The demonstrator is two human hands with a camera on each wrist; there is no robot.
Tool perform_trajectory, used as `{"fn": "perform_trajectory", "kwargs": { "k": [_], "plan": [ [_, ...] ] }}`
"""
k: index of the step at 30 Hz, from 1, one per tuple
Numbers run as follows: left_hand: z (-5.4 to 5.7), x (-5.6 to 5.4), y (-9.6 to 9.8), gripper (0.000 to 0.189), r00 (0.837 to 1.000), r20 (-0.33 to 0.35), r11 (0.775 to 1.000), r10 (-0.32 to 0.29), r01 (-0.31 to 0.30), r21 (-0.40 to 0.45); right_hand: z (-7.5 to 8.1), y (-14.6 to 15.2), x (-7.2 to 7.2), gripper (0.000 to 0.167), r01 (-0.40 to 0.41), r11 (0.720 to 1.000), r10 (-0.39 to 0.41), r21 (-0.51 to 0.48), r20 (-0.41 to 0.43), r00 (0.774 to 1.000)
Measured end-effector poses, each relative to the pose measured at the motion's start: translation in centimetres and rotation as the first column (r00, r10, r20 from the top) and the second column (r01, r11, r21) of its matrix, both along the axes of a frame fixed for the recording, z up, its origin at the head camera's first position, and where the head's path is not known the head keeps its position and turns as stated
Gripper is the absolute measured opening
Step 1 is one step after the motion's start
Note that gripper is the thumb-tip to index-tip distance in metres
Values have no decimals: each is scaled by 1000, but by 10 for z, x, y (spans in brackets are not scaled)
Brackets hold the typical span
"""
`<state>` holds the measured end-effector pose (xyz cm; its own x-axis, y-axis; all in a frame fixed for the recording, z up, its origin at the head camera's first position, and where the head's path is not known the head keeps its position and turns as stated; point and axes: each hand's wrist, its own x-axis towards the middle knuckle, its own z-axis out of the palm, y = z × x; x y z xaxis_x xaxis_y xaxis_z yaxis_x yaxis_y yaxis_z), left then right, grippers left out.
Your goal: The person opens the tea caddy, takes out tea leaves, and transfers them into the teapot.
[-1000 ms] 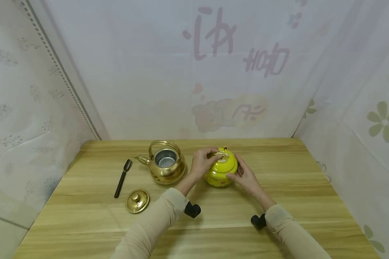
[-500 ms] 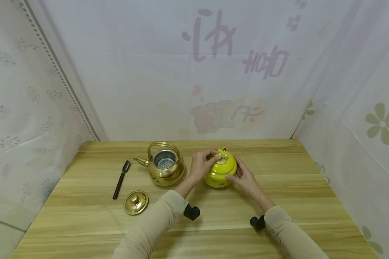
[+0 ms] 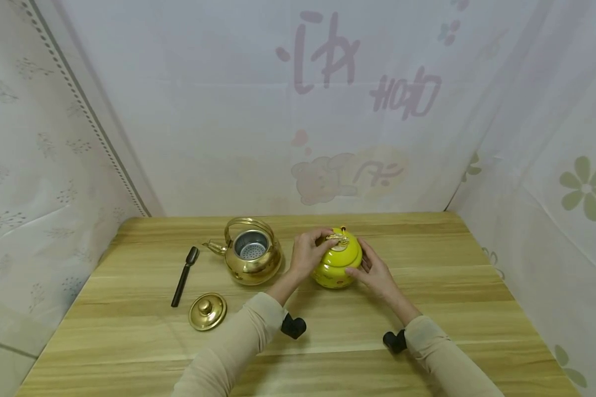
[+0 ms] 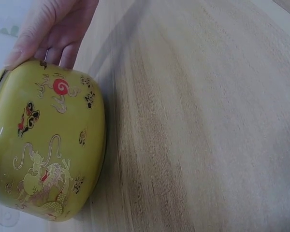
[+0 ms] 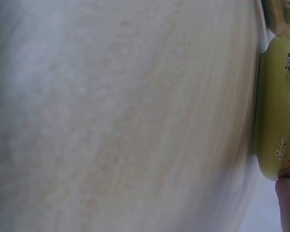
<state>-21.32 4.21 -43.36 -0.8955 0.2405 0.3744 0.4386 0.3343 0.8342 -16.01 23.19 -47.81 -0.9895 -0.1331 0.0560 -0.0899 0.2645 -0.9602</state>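
Note:
A glossy yellow lidded jar [image 3: 335,277] stands upright on the wooden table, with the lid [image 3: 345,256] on top. My left hand [image 3: 309,252] reaches over from the left, thumb and fingers pinching the gold ornament [image 3: 339,239] on that lid. Around the jar's right side, my right hand [image 3: 377,274] grips the body, thumb in front and fingers behind. In the left wrist view, red and gold dragon patterns cover the jar wall [image 4: 63,130], and the right hand [image 4: 63,34] holds its far edge. The right wrist view catches only the jar's side [image 5: 273,106] and a thumb [image 5: 286,195].
Left of the jar sits a gold teapot [image 3: 255,270] without its cover, a perforated metal strainer [image 3: 251,251] inside. Its round gold lid [image 3: 207,312] lies nearer the front. A dark scoop [image 3: 183,281] lies further left. Patterned cloth walls surround the wooden table [image 3: 427,353].
The head view has shifted slightly, so the things on the table appear a little further left. Both hands keep the same hold on the jar and its lid.

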Motion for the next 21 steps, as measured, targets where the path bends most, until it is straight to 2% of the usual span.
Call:
{"fn": "perform_trajectory", "kwargs": {
  "k": [6,15,18,21],
  "plan": [
    [-2,0,-1,19,1000,-8,1000,1,0,21,-1,-1,0,84,2,1000,-2,8,-3,1000],
    [-2,0,-1,19,999,32,999,30,-31,28,-2,-2,0,85,3,1000,-3,3,4,1000],
    [3,0,-1,19,993,112,993,37,-49,109,-1,-2,0,85,3,1000,-3,0,1,1000],
    [14,-2,0,20,985,167,973,31,-68,221,0,-1,0,84,12,1000,-12,-6,-9,1000]
  ]
}}
